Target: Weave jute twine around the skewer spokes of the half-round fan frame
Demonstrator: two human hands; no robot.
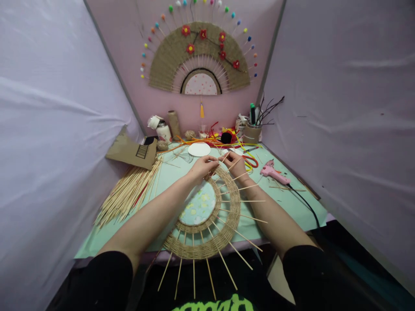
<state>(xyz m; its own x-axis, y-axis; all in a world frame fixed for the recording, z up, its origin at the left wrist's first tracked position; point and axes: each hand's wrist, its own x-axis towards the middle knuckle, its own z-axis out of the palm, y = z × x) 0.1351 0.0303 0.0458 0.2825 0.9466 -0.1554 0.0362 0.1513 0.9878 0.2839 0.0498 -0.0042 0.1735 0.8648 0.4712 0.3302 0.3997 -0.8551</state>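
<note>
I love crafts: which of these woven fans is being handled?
The lower fan, with the pale floral centre, held by the left hand; the upper fan, bearing red flowers, is on the pink wall.

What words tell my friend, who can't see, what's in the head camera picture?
A person's left hand holds the far end of a curved woven piece with thin sticks poking out; the right hand is beside it. Behind, a woven fan with red flowers hangs above a green table, with a stick bundle left and a pink glue gun right.
</note>
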